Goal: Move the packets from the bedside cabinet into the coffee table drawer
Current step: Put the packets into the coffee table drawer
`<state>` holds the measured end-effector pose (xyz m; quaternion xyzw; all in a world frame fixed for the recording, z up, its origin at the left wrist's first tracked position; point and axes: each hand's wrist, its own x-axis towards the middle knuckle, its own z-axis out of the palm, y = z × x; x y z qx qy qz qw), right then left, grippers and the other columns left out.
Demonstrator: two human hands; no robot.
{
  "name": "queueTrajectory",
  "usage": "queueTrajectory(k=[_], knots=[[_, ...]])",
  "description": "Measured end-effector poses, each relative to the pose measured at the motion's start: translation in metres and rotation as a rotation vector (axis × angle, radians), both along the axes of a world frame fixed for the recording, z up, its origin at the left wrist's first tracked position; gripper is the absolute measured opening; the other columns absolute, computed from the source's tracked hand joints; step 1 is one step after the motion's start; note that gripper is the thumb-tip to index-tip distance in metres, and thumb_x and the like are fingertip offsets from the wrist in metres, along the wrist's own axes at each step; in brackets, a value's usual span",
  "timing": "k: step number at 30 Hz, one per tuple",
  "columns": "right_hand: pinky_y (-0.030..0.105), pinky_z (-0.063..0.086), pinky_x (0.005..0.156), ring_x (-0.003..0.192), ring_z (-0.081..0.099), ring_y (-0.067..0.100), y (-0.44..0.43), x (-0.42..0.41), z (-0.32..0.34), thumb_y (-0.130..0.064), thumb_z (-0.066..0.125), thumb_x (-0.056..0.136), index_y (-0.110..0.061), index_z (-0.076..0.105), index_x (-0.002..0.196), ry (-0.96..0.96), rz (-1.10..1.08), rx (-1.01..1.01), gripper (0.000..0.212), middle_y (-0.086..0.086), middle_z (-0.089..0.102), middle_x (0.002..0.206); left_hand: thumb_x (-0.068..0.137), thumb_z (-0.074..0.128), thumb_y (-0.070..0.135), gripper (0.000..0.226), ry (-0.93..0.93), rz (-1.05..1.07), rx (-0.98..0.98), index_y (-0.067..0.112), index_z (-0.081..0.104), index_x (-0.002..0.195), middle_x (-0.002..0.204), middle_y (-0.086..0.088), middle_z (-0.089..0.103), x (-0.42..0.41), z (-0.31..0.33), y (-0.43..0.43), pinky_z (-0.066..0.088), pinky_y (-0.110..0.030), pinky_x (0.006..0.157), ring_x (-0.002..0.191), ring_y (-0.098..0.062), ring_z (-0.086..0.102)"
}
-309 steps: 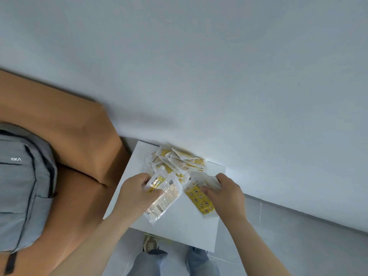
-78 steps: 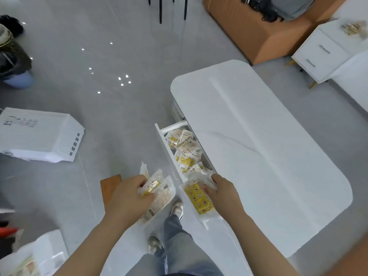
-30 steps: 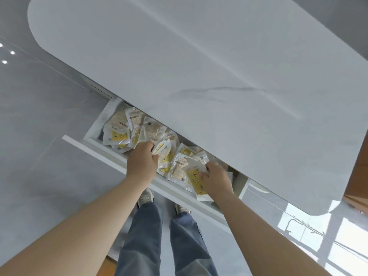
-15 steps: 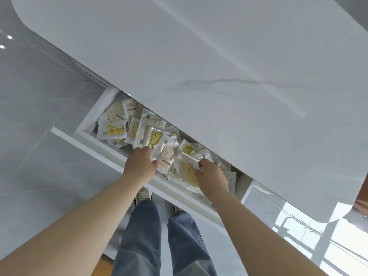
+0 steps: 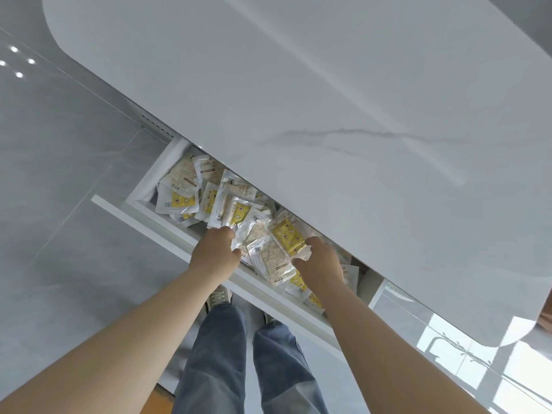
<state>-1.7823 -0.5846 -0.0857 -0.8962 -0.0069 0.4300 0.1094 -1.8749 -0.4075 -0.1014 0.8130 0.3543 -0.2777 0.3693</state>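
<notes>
Head view, looking steeply down.

- One coffee table (image 5: 328, 100), with a white top and one faint grey vein. The top overhangs the back of one drawer (image 5: 167, 231), which is pulled out toward the person.
- Packets (image 5: 179, 201): all the ones in view lie inside the drawer, in a loose overlapping heap that runs from its left end to past its middle. At least a dozen can be picked out, but the overlaps and the table edge prevent a full count. Most are clear or beige film. Several show yellow printed panels.
- Two bare hands reach in over the drawer front.
- Left hand (image 5: 215, 253): knuckles up, fingers curled down onto a clear packet (image 5: 254, 230), with the thumb tip against its edge. The fingertips are hidden under the hand, so it cannot be told whether it grips the packet or only rests on it.
- Right hand (image 5: 321, 265): thumb and fingers are drawn close together, pinching the crumpled near corner of one yellow packet (image 5: 287, 236). That packet lies on top of the heap, just right of the clear one.
- The hands are near each other but apart, with about two packets showing between them.
- Two legs in blue jeans (image 5: 218, 354) stand at the drawer front.
- Two shoes (image 5: 219, 297) show, the right one mostly hidden.
- The floor (image 5: 59, 204) is glossy grey tile. Four small light spots sit on it at the upper left, and there is one window reflection at the lower right.
</notes>
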Motion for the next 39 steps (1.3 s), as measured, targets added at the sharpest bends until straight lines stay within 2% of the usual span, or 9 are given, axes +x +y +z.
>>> queueTrajectory(k=[4, 8, 13, 15, 21, 25, 29, 35, 39], knots=[[0.029, 0.045, 0.074, 0.109, 0.058, 0.021, -0.008, -0.007, 0.009, -0.025, 0.062, 0.09, -0.02, 0.046, 0.136, -0.002, 0.002, 0.005, 0.048, 0.005, 0.052, 0.133, 0.089, 0.058, 0.02, 0.039, -0.035, -0.023, -0.016, 0.012, 0.052, 0.126, 0.124, -0.007, 0.057, 0.001, 0.015, -0.003, 0.046, -0.033, 0.09, 0.112, -0.023, 0.055], [0.028, 0.047, 0.07, 0.089, 0.058, 0.016, -0.015, -0.015, 0.033, -0.026, 0.062, 0.09, -0.021, 0.049, 0.132, -0.02, 0.0, 0.029, 0.044, 0.002, 0.055, 0.128, 0.09, 0.057, 0.02, 0.039, -0.063, -0.068, -0.016, 0.013, 0.051, 0.127, 0.125, -0.006, 0.056, 0.003, 0.047, -0.008, 0.047, -0.033, 0.09, 0.11, -0.022, 0.055], [0.027, 0.047, 0.079, 0.105, 0.061, 0.018, -0.021, -0.024, 0.087, -0.024, 0.062, 0.089, -0.023, 0.049, 0.132, -0.054, 0.082, 0.087, 0.045, 0.0, 0.057, 0.129, 0.092, 0.055, 0.02, 0.039, -0.126, -0.187, -0.011, 0.014, 0.05, 0.129, 0.127, -0.003, 0.055, 0.007, 0.104, -0.017, 0.044, -0.029, 0.09, 0.113, -0.019, 0.055], [0.029, 0.049, 0.085, 0.107, 0.06, 0.018, -0.025, -0.026, 0.117, -0.022, 0.062, 0.089, -0.025, 0.05, 0.131, -0.065, 0.11, 0.101, 0.044, -0.002, 0.057, 0.129, 0.092, 0.054, 0.021, 0.039, -0.138, -0.253, -0.008, 0.014, 0.049, 0.13, 0.128, -0.002, 0.055, 0.008, 0.132, -0.022, 0.043, -0.028, 0.091, 0.115, -0.018, 0.054], [0.025, 0.042, 0.083, 0.107, 0.058, 0.014, -0.043, -0.021, 0.224, -0.023, 0.06, 0.086, -0.028, 0.053, 0.128, -0.164, 0.158, 0.143, 0.043, -0.006, 0.058, 0.125, 0.092, 0.054, 0.024, 0.034, -0.185, -0.481, 0.011, 0.018, 0.052, 0.126, 0.126, 0.002, 0.056, 0.018, 0.229, -0.027, 0.044, -0.026, 0.087, 0.111, -0.016, 0.055], [0.028, 0.046, 0.092, 0.107, 0.058, 0.013, -0.059, -0.017, 0.307, -0.023, 0.062, 0.088, -0.028, 0.052, 0.13, -0.284, 0.108, 0.201, 0.043, -0.008, 0.056, 0.125, 0.091, 0.055, 0.025, 0.033, -0.273, -0.589, 0.02, 0.02, 0.054, 0.123, 0.119, 0.005, 0.057, 0.03, 0.302, -0.032, 0.039, -0.021, 0.079, 0.104, -0.012, 0.055], [0.024, 0.045, 0.089, 0.102, 0.058, 0.009, -0.088, -0.015, 0.382, -0.026, 0.063, 0.088, -0.029, 0.054, 0.127, -0.452, 0.024, 0.262, 0.04, -0.011, 0.058, 0.119, 0.09, 0.057, 0.029, 0.03, -0.364, -0.682, 0.044, 0.025, 0.054, 0.12, 0.115, 0.01, 0.058, 0.05, 0.371, -0.048, 0.043, -0.022, 0.082, 0.101, -0.009, 0.055], [0.019, 0.042, 0.083, 0.101, 0.058, 0.005, -0.164, -0.023, 0.474, -0.029, 0.062, 0.089, -0.034, 0.053, 0.124, -0.626, -0.019, 0.239, 0.036, -0.017, 0.06, 0.113, 0.091, 0.055, 0.032, 0.031, -0.602, -0.864, 0.056, 0.03, 0.053, 0.122, 0.116, 0.018, 0.056, 0.072, 0.474, -0.12, 0.043, -0.02, 0.085, 0.103, -0.005, 0.055], [0.022, 0.045, 0.085, 0.1, 0.057, 0.001, -0.238, -0.035, 0.537, -0.03, 0.064, 0.088, -0.033, 0.055, 0.12, -0.755, -0.087, 0.227, 0.033, -0.018, 0.062, 0.106, 0.092, 0.055, 0.033, 0.029, -0.761, -0.966, 0.062, 0.031, 0.053, 0.121, 0.115, 0.02, 0.055, 0.078, 0.533, -0.189, 0.037, -0.016, 0.08, 0.106, -0.002, 0.052]])
